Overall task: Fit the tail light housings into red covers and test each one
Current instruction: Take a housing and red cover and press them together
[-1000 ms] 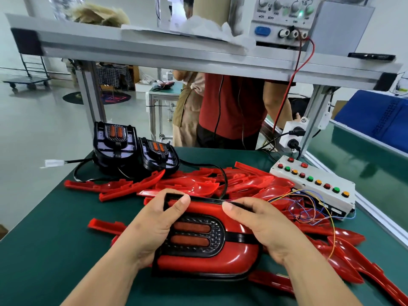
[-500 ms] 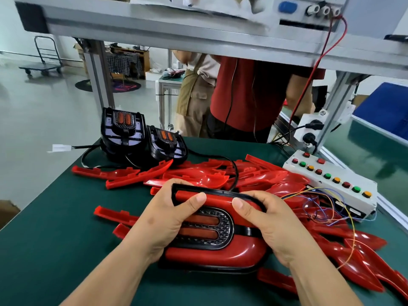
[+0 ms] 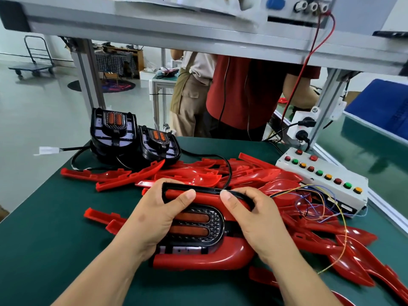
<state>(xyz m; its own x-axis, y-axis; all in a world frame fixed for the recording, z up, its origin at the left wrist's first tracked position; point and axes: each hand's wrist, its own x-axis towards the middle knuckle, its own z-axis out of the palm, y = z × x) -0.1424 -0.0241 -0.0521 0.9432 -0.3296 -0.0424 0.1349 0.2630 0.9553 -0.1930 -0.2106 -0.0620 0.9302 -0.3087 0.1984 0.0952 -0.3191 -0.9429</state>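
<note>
A black tail light housing [image 3: 198, 224] with two orange lenses sits inside a red cover [image 3: 205, 258] on the green mat, near the front. My left hand [image 3: 152, 219] grips its left side, thumb pressed on the red top edge. My right hand [image 3: 256, 219] grips the right side, thumb on the black rim. Two more black housings [image 3: 114, 133] [image 3: 157, 144] stand at the back left with black cables. Loose red covers [image 3: 198, 173] lie piled behind and to the right.
A white test box [image 3: 322, 173] with coloured buttons sits at the right, thin coloured wires [image 3: 318, 202] trailing from it. An aluminium frame shelf [image 3: 176, 36] with a power supply spans overhead. Two people stand behind the bench. The mat's left edge [image 3: 39, 195] drops to the floor.
The assembly has tilted slightly up toward me between my hands, and both thumbs have shifted along its top edge. The camera has dipped lower and closer.
</note>
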